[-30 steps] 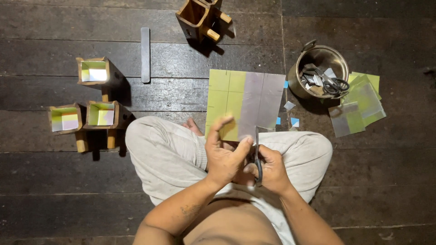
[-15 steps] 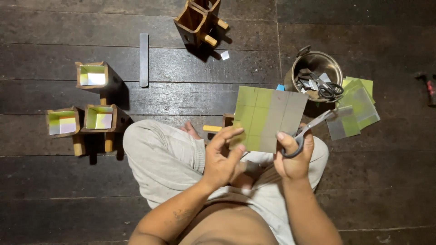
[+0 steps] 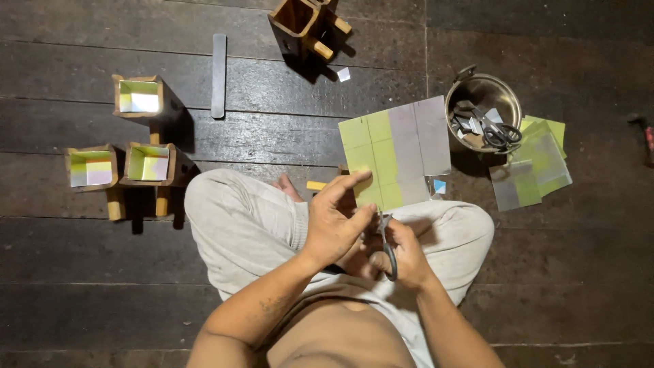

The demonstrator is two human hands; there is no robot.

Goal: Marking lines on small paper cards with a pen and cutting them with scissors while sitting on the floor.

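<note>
The person sits cross-legged on a dark plank floor (image 3: pixel 272 136). The left hand (image 3: pixel 334 228) pinches the lower edge of a sheet of paper (image 3: pixel 395 153), thumb and index finger closed on it while the other fingers fan out loosely. The sheet (banded yellow-green and grey, marked off in a grid) stands tilted up above the knees, its top reaching toward the pot. The right hand (image 3: pixel 402 252) is wrapped around the handles of dark scissors (image 3: pixel 387 245), fingers through the loops, blades pointing up at the sheet's bottom edge; I cannot tell how far the blades are parted.

Near the floor's right edge stands a round metal pot (image 3: pixel 484 102) holding a second pair of scissors and scraps. Just beside it, further right, lies a loose stack of cut green and grey sheets (image 3: pixel 538 163). Toward the left edge stand 3 open wooden boxes (image 3: pixel 146 163) lined with coloured paper, close together. A flat grey strip (image 3: pixel 219 75) lies near the top edge, and a 4th wooden box (image 3: pixel 300 24), unlined, lies tipped at the top.
</note>
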